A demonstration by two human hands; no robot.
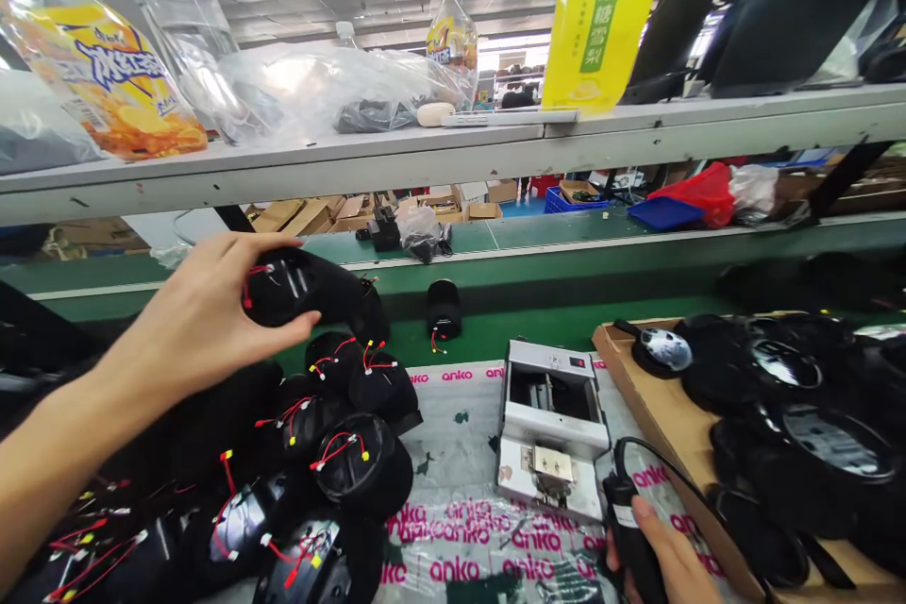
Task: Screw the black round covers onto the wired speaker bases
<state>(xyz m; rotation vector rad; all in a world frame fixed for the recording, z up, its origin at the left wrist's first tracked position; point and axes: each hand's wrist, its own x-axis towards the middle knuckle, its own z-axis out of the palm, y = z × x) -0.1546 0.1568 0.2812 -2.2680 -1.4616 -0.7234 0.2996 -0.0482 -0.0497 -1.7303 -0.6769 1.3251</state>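
The left hand (202, 307) gripped a black cup (329, 291), up over a pile (388, 472) of cups with red wires (230, 474). The right hand (669, 552) was wrapped around a black handle (635, 543) with a cord (665, 460), just beside a silver box (556, 434). The silver box sat between the pile and a brown tray (655, 420). Bottles (605, 19) stood on the shelf (425, 160) above.

Left grip (202, 316) high, curved; right grip (669, 552) low.

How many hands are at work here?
2: the left hand, at left, holding a black part; the right hand, at lower right, holding a corded black tool.
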